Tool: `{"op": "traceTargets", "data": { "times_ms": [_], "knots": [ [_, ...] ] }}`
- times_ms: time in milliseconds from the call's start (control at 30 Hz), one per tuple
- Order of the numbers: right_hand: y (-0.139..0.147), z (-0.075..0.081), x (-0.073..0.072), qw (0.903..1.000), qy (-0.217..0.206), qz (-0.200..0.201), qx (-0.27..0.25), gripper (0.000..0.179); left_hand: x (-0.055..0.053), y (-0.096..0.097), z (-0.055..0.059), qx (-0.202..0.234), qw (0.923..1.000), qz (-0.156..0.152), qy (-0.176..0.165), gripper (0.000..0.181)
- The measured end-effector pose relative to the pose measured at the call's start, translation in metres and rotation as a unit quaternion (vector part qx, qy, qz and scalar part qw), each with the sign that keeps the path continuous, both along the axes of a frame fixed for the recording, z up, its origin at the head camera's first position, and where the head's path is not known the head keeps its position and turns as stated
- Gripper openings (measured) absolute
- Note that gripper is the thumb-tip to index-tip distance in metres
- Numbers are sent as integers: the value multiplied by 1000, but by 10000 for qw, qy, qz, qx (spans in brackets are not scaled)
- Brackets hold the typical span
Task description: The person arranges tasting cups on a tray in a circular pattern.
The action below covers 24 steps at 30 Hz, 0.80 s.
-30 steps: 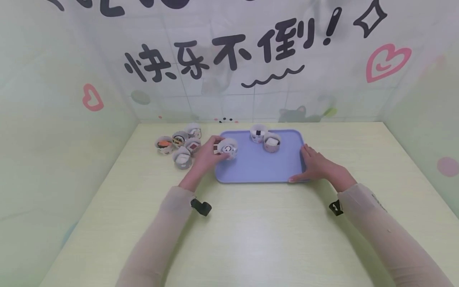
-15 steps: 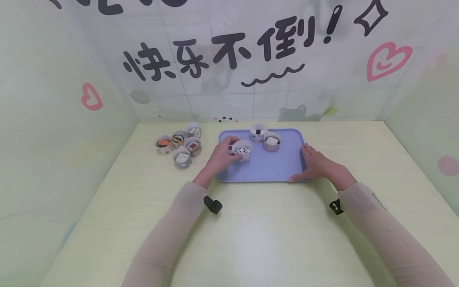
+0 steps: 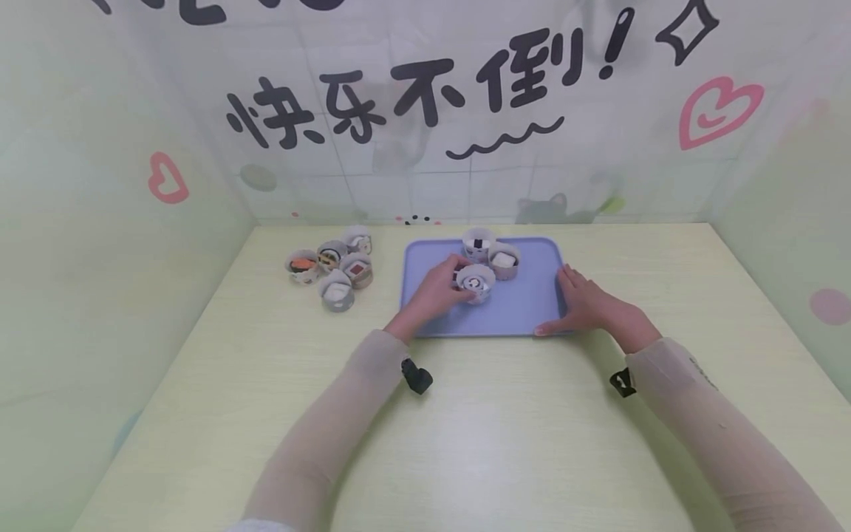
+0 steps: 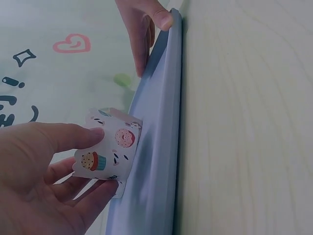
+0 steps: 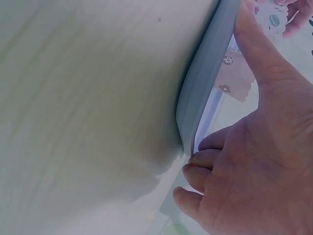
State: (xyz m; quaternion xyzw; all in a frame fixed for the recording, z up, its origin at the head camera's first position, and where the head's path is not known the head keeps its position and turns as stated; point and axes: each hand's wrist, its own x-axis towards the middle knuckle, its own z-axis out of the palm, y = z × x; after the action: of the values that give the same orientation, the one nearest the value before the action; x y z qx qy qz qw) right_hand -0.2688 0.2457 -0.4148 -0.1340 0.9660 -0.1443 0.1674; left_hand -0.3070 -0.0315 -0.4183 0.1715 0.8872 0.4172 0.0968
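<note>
My left hand [image 3: 440, 290] pinches a white paper baking cup [image 3: 475, 284] between thumb and fingers, low over the blue tray [image 3: 425, 255]. Donut and cupcake prints show on its side in the left wrist view, and a swirled black-and-white piece lies inside. Whether its base touches the tray is unclear. Just behind it on the tray stand a cup with a black-and-white piece [image 3: 477, 245] and a pinkish cup with a white piece [image 3: 504, 261]. My right hand [image 3: 592, 303] rests at the tray's front right corner, thumb over the front rim and fairly straight fingers along the right side.
Left of the tray, several filled paper cups cluster on the pale wooden table [image 3: 465, 428], among them a cup with an orange topping [image 3: 303, 267] and a cup with a white piece [image 3: 337, 291]. A printed wall sheet [image 3: 425, 177] hangs behind the table.
My left hand has carried the held paper cup to the right, from the tray's left side to near its middle, close to the two standing cups. My right hand keeps its place.
</note>
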Motion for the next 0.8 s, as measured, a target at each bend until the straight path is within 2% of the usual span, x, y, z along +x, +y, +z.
{"op": "traceTargets", "data": {
  "times_ms": [300,800],
  "knots": [
    [-2,-1,-1,10000,-61,-46,20,132,0,15,-5,-165,9996,-239,19,53],
    [-1,-1,-2,10000,17,-1,55,133,-8,37,-8,-312,9991,-290,49,51]
  ]
}}
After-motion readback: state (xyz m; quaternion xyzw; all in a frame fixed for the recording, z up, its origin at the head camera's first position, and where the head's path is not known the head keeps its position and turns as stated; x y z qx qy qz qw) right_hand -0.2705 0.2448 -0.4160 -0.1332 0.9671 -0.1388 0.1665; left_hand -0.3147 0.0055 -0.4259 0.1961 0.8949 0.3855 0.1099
